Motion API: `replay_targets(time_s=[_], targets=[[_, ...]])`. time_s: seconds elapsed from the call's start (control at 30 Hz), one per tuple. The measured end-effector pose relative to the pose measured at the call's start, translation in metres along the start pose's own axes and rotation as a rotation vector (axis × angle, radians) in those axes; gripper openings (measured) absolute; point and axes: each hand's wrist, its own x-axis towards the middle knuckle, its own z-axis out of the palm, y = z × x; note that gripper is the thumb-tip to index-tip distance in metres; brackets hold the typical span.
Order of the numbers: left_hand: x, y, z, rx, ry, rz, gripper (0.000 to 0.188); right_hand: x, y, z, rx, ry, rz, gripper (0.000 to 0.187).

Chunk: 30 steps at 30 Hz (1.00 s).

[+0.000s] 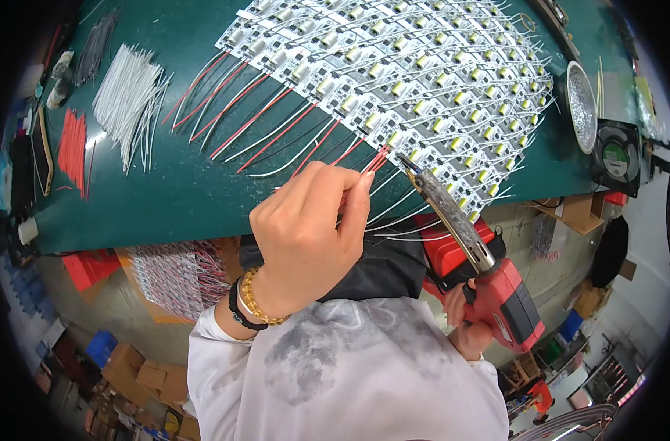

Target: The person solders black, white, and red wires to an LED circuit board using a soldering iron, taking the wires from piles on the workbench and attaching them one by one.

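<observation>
A large panel of white circuit boards (423, 84) with yellow-topped parts lies on the green table (166, 209), with rows of thin wires soldered across it. My left hand (305, 220) is closed, pinching a small bunch of red wires (377, 159) by the panel's near edge. In my right hand (468, 331) is a red and black soldering gun (510, 305). Its dark tip meets the panel edge just right of the wire ends; whether it touches a pad I cannot tell. Red, white and black wires (258, 121) stick out from the panel's left edge.
Piles of white wires (125, 88), red wires (72, 147) and black wires (97, 45) lie at the left. A metal bowl (582, 106) and a black fan (618, 158) stand at the right edge. Below the table are another wired panel (174, 275) and cardboard boxes (140, 375).
</observation>
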Motion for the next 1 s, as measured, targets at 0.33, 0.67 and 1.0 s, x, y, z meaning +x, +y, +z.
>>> replay_targets(time_s=[0.33,0.67,1.0], targets=[[0.002,-0.002,-0.002,0.025,-0.035,0.034,0.016,-0.042,0.062,-0.061,-0.165,-0.278,-0.485,0.016],[0.0,-0.002,-0.001,0.051,-0.013,0.043,0.016,-0.03,0.023,-0.021,-0.061,0.104,-0.029,0.009],[0.004,0.011,-0.064,-0.144,-0.161,-0.31,0.008,0.0,-0.002,0.003,-0.19,0.071,-0.118,0.09]])
